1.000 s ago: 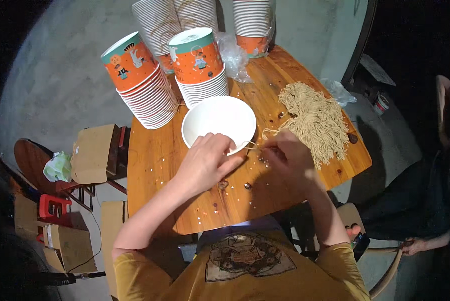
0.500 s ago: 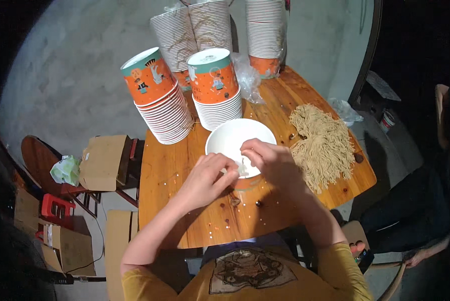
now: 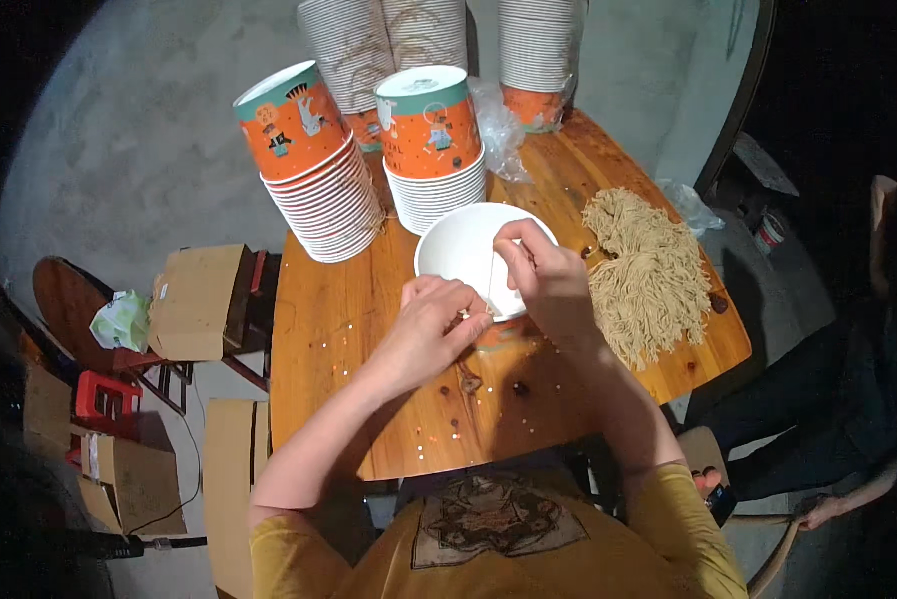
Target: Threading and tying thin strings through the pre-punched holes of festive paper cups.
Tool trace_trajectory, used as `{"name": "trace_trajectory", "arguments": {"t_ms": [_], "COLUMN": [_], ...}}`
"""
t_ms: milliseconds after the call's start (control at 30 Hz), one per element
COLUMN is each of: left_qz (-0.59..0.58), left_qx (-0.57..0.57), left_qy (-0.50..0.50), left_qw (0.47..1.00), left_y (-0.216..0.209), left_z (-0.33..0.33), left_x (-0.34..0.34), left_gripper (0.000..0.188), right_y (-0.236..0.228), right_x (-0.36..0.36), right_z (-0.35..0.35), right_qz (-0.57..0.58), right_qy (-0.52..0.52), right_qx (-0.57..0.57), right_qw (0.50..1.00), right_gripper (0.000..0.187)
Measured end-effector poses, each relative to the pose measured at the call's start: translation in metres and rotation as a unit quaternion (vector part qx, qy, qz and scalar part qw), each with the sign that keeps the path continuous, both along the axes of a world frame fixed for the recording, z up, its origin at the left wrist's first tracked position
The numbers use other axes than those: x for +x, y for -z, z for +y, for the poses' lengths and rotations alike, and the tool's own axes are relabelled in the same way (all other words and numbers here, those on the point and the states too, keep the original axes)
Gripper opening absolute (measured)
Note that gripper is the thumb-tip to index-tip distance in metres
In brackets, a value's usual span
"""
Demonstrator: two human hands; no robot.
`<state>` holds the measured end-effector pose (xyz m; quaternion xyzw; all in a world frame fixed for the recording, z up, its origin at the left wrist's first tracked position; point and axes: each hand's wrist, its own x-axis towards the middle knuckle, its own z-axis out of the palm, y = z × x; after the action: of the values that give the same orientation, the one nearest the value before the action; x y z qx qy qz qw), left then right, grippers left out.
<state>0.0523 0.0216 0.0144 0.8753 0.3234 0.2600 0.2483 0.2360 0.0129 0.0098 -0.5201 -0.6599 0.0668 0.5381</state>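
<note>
A white-lined paper bucket (image 3: pixel 455 238) stands mouth up on the wooden table, its orange outer wall just visible below my hands. At its near left rim my left hand (image 3: pixel 430 317) is closed, thumb and fingertips pinched together. My right hand (image 3: pixel 550 278) pinches what looks like a thin cord over the bucket's right side. That cord runs down toward my left fingertips, which seem to hold its lower part; the exact grip is too small to see. A bundle of tan cords (image 3: pixel 653 280) lies to the right of the bucket.
Upside-down bucket stacks, one at left (image 3: pixel 318 200) and one in the middle (image 3: pixel 433 150), stand behind. Taller wrapped stacks (image 3: pixel 538 50) are farther back. Small white dots dot the table (image 3: pixel 408 439). Cardboard boxes (image 3: pixel 197 304) and a red stool (image 3: pixel 107 397) are left; another person (image 3: pixel 818 399) sits right.
My right hand has risen slightly away from my left, and the thin cord now stretches between them. The whole view has shifted a little, so the table appears higher.
</note>
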Motion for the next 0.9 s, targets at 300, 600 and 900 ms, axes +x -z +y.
{"name": "trace_trajectory", "arguments": {"t_ms": [300, 600, 900], "left_qz": [0.0, -0.051, -0.065], "left_qx": [0.053, 0.088, 0.24], "left_qy": [0.007, 0.035, 0.038], "left_qw": [0.999, 0.994, 0.968], "left_y": [0.01, 0.021, 0.024], "left_z": [-0.001, 0.0, -0.005], "left_x": [0.001, 0.003, 0.006], "left_gripper": [0.019, 0.028, 0.025], "right_y": [0.003, 0.004, 0.008], "right_x": [0.004, 0.005, 0.003], "right_z": [0.003, 0.007, 0.013], "right_qz": [-0.135, -0.088, -0.042], "right_qy": [-0.027, 0.008, -0.006], "right_qx": [0.066, -0.003, -0.016], "right_qw": [0.988, 0.996, 0.999], "right_gripper": [0.008, 0.009, 0.01]}}
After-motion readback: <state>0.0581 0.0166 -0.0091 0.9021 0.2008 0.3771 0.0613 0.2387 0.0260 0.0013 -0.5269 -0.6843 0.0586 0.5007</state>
